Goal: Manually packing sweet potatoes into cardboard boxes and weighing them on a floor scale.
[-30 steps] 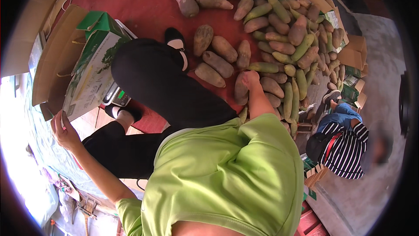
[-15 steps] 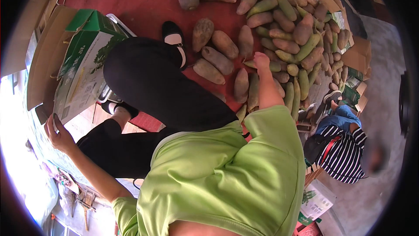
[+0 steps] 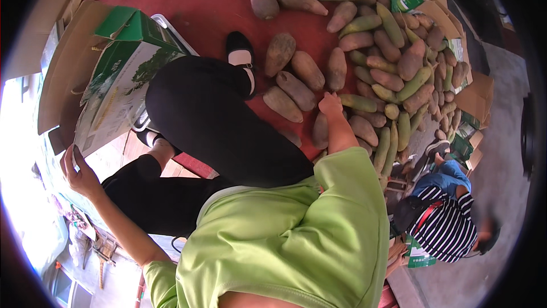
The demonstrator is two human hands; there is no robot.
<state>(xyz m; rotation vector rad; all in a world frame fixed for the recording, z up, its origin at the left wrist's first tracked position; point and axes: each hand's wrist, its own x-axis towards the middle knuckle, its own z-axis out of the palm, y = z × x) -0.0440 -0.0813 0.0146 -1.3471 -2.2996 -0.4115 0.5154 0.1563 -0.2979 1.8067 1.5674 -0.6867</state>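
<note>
— Where's your right hand [image 3: 330,105] just now?

— Stretched far out over the red floor [image 3: 199,0], down on the near edge of the fruit pile [image 3: 393,69]. It rests on one long brownish fruit [image 3: 320,130], which lies touching its neighbours. Whether my grip is pressed around it or only laid on top, I cannot tell; the fingers are too small and bunched to read.

— And the left?

— My left hand [image 3: 80,172] is out to the left, fingers spread flat against the near side of the box [image 3: 122,94]. I think that steadies it, since it stands tilted with its green flaps open toward the fruit.

— Why is the fruit spread like that?

— It lies in one layer, brown ones and green ones side by side, so each can be seen and picked singly, I'd guess. The pile runs from just beyond my knee [image 3: 188,97] far off to the right.

— Anyone else about?

— A person in a striped top [image 3: 450,231] crouches at the right, near the pile's end, well apart from my hands.
</note>
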